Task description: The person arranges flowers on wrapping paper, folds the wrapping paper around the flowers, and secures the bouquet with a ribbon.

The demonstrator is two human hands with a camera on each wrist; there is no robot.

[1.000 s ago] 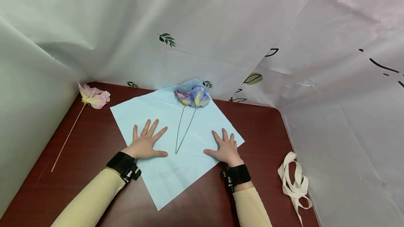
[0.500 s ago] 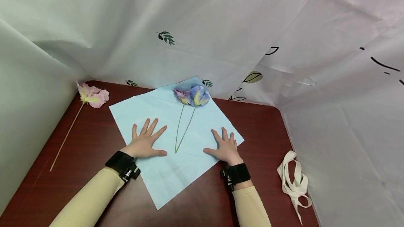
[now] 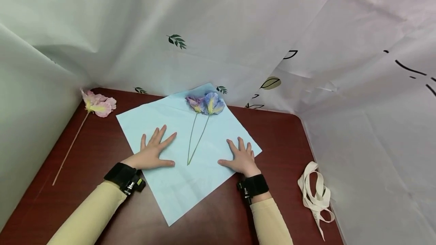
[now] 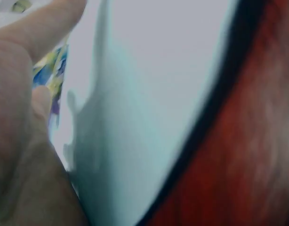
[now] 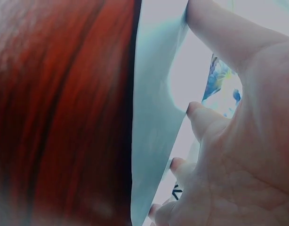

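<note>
A light blue square sheet (image 3: 190, 196) lies turned cornerwise on the dark red table. Spread over its left part is my left hand (image 3: 150, 154), fingers straight and apart, holding nothing. My right hand (image 3: 242, 160) rests with spread fingers near the sheet's right corner; its fingertips touch the sheet in the right wrist view. Between the hands, a purple flower (image 3: 195, 104) and a blue flower (image 3: 213, 103) lie on the sheet, heads toward the back, their thin stems meeting at the lower ends. Parts of both blooms show behind the fingers in the wrist views.
At the table's left side lies a pink flower (image 3: 99, 103) on a long stem. A loosely coiled cream ribbon (image 3: 318, 196) lies near the right edge. White patterned cloth (image 3: 218, 29) hangs behind the table (image 3: 279, 135) and along both sides.
My left hand has shifted slightly left and back over the sheet, its fingers still spread. The right hand, sheet and flowers keep their places; the head view has moved a little.
</note>
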